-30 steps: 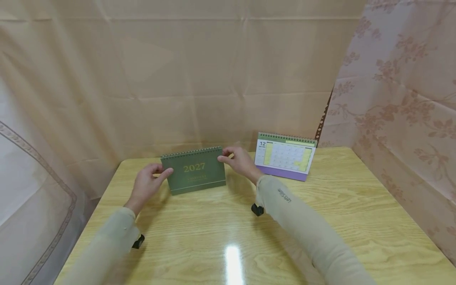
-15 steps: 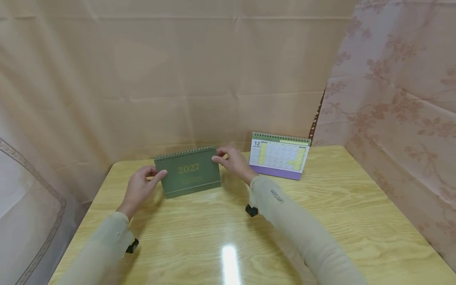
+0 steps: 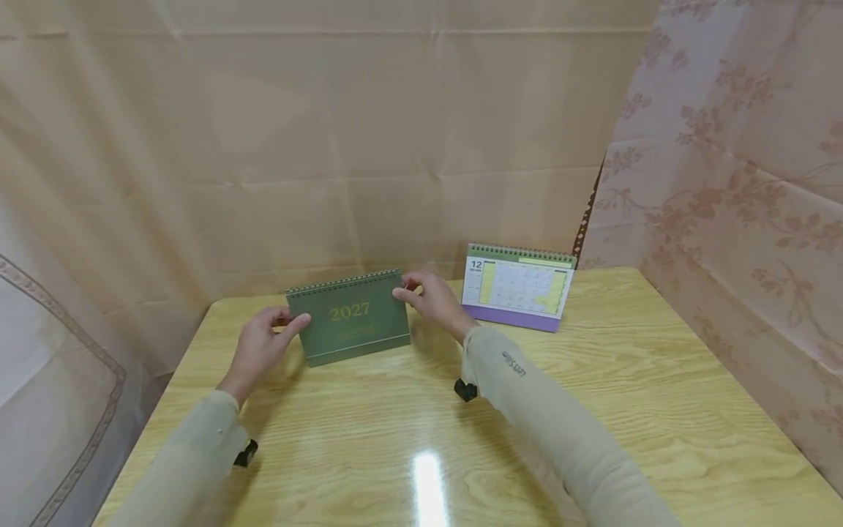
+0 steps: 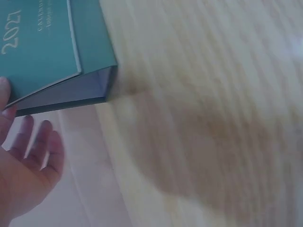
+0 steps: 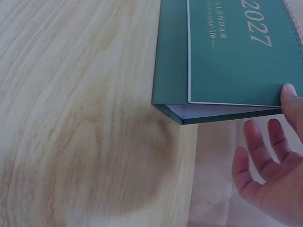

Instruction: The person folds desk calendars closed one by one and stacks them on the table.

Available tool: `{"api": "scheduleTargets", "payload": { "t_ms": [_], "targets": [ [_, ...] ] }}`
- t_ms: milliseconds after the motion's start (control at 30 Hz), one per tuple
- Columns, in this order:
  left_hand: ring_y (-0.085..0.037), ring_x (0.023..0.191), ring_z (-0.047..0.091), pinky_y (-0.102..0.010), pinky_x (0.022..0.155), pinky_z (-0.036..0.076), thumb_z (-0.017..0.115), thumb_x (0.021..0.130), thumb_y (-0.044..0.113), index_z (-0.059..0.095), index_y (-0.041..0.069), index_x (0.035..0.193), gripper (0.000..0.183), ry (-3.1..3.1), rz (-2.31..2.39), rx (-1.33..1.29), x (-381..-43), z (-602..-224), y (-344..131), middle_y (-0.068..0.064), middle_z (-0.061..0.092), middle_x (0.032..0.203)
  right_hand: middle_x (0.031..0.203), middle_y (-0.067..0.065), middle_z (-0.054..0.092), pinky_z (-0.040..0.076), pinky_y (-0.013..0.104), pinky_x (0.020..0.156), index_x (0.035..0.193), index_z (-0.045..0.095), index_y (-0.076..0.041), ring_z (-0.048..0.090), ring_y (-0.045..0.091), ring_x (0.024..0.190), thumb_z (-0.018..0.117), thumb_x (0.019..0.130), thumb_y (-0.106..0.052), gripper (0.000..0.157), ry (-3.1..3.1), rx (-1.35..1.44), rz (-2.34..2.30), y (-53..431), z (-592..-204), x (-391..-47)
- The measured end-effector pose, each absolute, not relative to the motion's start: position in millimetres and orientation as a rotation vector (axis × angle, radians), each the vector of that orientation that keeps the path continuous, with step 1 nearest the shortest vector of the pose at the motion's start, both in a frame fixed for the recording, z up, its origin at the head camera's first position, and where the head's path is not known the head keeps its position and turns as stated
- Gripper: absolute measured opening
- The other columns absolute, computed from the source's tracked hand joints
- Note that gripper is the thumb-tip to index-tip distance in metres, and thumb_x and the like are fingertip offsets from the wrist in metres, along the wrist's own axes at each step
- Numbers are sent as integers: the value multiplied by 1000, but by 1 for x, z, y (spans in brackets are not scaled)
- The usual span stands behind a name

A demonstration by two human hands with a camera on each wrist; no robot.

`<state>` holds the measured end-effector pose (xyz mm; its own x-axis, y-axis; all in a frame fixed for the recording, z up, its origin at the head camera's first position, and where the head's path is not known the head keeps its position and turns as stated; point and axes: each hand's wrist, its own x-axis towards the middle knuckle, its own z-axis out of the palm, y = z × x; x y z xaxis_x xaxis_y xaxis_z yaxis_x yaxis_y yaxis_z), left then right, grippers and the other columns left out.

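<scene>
A green desk calendar with gold "2027" on its cover stands near the back of the table, slightly angled. My left hand pinches its left side, thumb on the cover. On the opposite side, my right hand pinches the upper right edge between thumb and index finger. Both wrist views show the calendar's open triangular side, and the other fingers of each hand spread free of it. To the right of my right hand stands a second desk calendar, showing a "12" page above a purple base.
The wooden table has a bright light reflection near its front. A beige curtain hangs right behind the back edge. Floral cloth hangs along the right side, and pale cloth on the left.
The whole head view shifts slightly left between the first two frames, then barely moves. Both hands keep their hold on the green calendar, which stays about where it was on the table.
</scene>
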<state>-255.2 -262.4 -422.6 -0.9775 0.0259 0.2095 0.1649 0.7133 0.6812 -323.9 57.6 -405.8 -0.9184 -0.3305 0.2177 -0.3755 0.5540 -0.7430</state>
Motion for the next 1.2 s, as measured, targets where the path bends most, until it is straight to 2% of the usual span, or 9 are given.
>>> {"api": "scheduleTargets", "payload": {
  "t_ms": [167,267,467,633,767,900,1200],
  "targets": [
    [-42,115,60,-60,93,50,58,100,52,64,-2,114,55,-2868,-980,-248,-256,-412,-269,-25,59,129,106,8,69,50,37,87,104,69,-6,63,22,101,67,100,-28,22,-2774,651,1239,60,-401,-327],
    [-41,107,64,-59,89,52,61,101,47,65,-4,114,52,-2901,-903,-305,-256,-406,-270,-26,62,123,106,8,70,51,37,87,105,69,-5,63,23,102,68,100,-28,24,-2804,674,1216,60,-399,-328],
    [-31,85,71,-51,76,57,70,97,36,69,1,97,35,-2955,-776,-392,-256,-405,-267,-19,71,104,104,10,70,51,35,81,97,68,-4,63,23,94,73,96,-27,23,-2872,679,1172,61,-400,-327],
    [-19,74,67,-43,69,56,70,97,36,72,4,96,33,-3029,-745,-390,-256,-412,-266,-12,73,96,108,9,71,50,34,80,95,69,-6,60,21,91,75,94,-30,25,-2963,654,1101,61,-406,-327],
    [-15,69,62,-38,63,52,69,97,35,73,5,94,31,-3066,-753,-395,-256,-418,-266,-8,73,92,89,3,67,47,32,73,93,71,-6,55,17,78,75,94,-32,26,-3022,644,991,59,-410,-327],
    [-14,65,59,-34,58,48,70,97,33,72,4,92,29,-3077,-759,-415,-255,-422,-264,-7,72,88,79,0,66,45,30,68,88,72,-8,53,15,72,75,94,-32,25,-3037,650,888,58,-412,-325],
    [-15,63,56,-33,56,46,70,97,29,72,3,92,27,-3112,-724,-380,-256,-425,-261,-7,71,87,100,3,73,50,35,81,94,75,-9,62,19,88,76,93,-33,23,-3034,671,793,58,-418,-325]
  ]
}}
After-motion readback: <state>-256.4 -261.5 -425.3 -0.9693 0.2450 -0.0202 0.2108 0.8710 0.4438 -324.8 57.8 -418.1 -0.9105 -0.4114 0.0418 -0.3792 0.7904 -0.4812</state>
